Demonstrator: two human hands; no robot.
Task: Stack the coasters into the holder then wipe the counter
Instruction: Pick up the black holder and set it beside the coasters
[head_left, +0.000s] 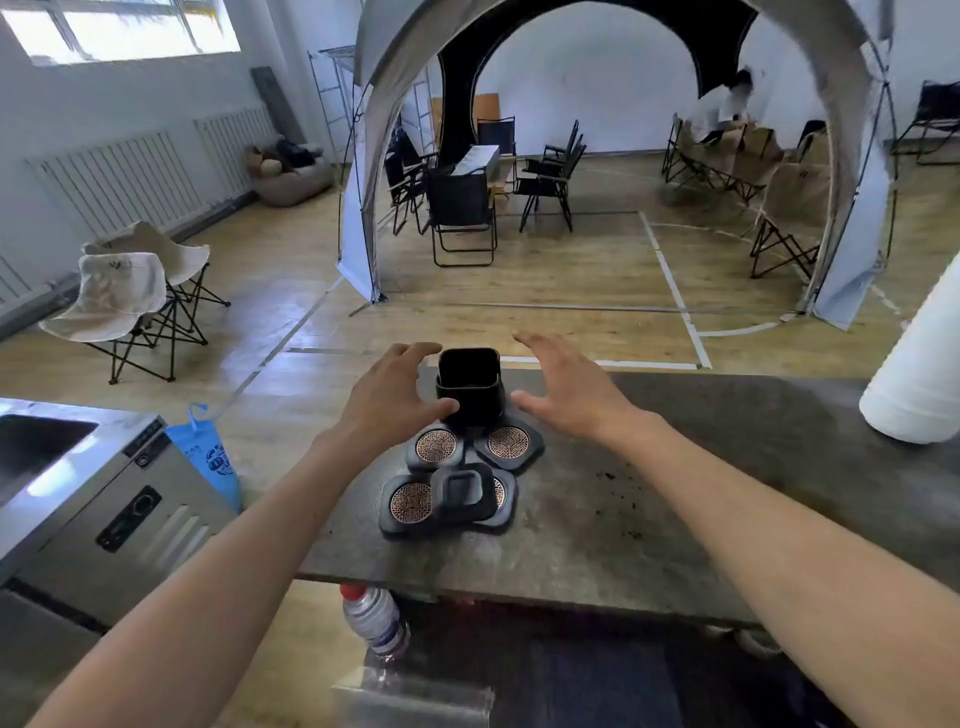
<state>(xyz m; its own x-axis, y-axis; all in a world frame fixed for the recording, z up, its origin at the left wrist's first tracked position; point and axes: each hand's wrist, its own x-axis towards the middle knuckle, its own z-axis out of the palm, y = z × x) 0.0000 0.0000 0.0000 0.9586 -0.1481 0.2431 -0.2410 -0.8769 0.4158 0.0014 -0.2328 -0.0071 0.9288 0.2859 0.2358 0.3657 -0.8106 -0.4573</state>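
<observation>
A black square coaster holder (470, 387) stands upright near the far edge of the grey stone counter (649, 509). In front of it lie several black coasters with copper patterned centres (436, 447) (509, 441) (411, 503), and one coaster (462, 491) lies face down, overlapping two others. My left hand (395, 395) hovers just left of the holder with fingers spread, its thumb close to the holder's base. My right hand (566, 387) is spread on the holder's right side, a little apart from it. Neither hand holds anything.
A white paper towel roll (919, 364) stands at the counter's right end. Dark crumbs (610, 478) speckle the counter right of the coasters. A steel sink unit (78, 488) and a blue bag (208, 457) are on the left. A plastic bottle (374, 618) sits below the counter's front edge.
</observation>
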